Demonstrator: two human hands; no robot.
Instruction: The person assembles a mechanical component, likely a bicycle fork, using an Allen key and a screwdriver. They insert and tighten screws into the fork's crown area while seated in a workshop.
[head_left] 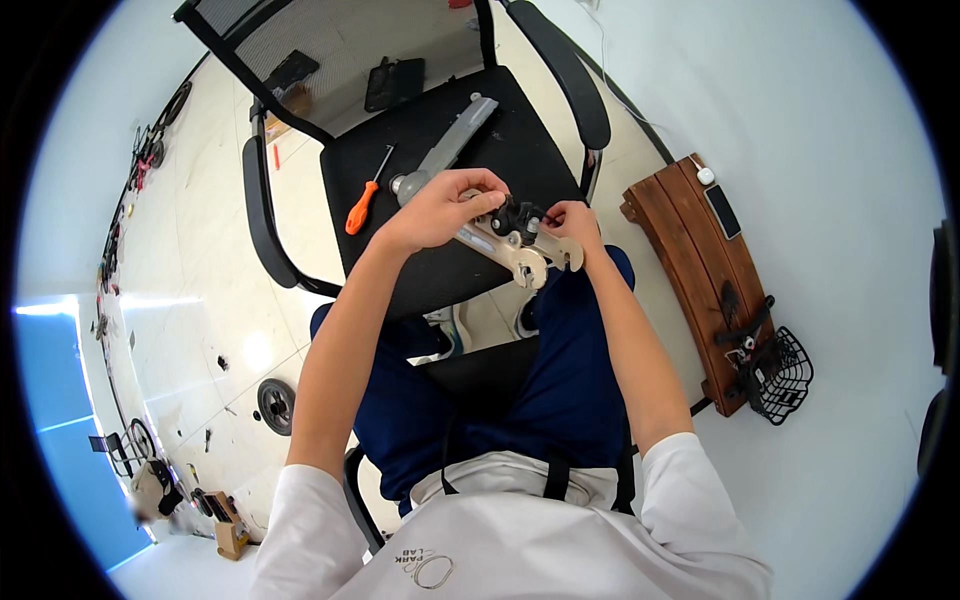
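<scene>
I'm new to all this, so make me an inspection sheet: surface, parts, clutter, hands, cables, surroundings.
Surface: black chair seat, partly covered.
Parts: black clamp-like part between the hands, at beige bars with hooked ends; grey bar lies on the seat.
Clutter: orange-handled screwdriver, left on the seat.
Hands: left hand and right hand at opposite sides of the black part; exact grips unclear.
Cables: thin white cable beyond the chair's right armrest.
Surroundings: wooden bench at right with phone and black wire basket by it; wheel on the floor at left.
</scene>
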